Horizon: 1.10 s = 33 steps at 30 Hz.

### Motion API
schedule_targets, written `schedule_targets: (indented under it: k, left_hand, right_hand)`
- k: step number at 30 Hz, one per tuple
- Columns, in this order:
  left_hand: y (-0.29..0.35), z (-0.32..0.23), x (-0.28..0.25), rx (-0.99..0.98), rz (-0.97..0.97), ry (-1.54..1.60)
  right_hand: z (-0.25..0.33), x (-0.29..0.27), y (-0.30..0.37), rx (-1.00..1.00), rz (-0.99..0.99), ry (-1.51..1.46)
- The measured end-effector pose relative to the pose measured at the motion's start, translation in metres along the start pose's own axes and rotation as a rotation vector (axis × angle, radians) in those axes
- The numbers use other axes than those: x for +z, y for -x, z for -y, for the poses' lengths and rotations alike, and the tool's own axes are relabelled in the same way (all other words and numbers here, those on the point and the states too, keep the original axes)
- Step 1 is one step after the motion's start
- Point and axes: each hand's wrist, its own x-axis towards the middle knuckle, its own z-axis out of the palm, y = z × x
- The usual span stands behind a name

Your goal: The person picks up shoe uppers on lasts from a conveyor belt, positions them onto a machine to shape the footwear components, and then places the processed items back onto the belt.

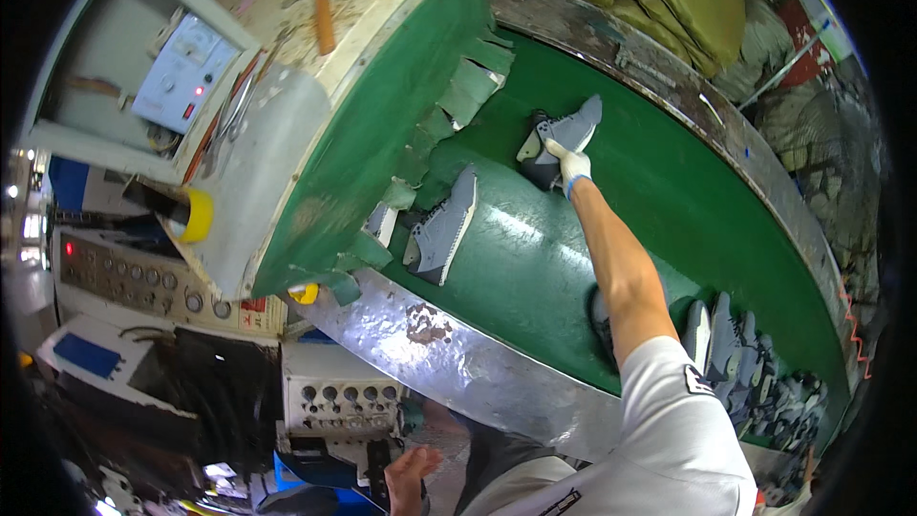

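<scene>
My right hand [575, 168], in a white glove, reaches out over the green conveyor belt [535, 268]. Its fingers and thumb grip a grey shoe upper [579, 126] with a dark heel part, near the belt's far side. Another grey shoe upper [445, 229] lies to the left, beside the torn green flaps of a covered opening. A pale shoe part [382, 223] shows among those flaps. Bare and low at the bottom edge, my left hand [411, 474] hangs away from the belt, fingers loosely bent and nothing visible in them. My right forearm partly covers a dark shoe [602, 325].
Several grey shoes [726, 344] crowd the belt at the right. A metal rim [458, 349] borders its near side. Yellow-green sacks [688, 0] are piled beyond. A hammer [325, 14] rests on the machine top at left; control panels [342, 401] stand below.
</scene>
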Motion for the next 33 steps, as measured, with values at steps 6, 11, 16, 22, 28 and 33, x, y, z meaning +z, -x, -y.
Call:
schedule_targets:
  k: [6,11,16,22,28,33]
  left_hand:
    - [0.007,-0.027,-0.039,0.226,0.047,0.017]
    - [0.022,-0.093,-0.087,0.543,0.095,0.123]
    - [0.045,-0.084,-0.176,0.552,0.088,0.429]
    - [0.074,0.020,-0.303,0.510,-0.311,0.743]
    - [0.092,0.080,-0.371,0.576,-0.639,1.078]
    - [0.085,0.094,-0.412,0.744,-0.675,1.157]
  right_hand:
    - [-0.019,0.000,0.237,0.236,0.730,-0.506]
    - [-0.047,0.080,0.458,0.719,0.780,-0.798]
    - [-0.105,0.150,0.588,0.616,1.048,-0.327]
    - [-0.112,0.243,0.727,0.651,1.200,0.078]
    - [-0.182,0.306,0.804,0.730,1.292,0.197]
    - [-0.209,0.346,0.847,0.709,1.304,0.090]
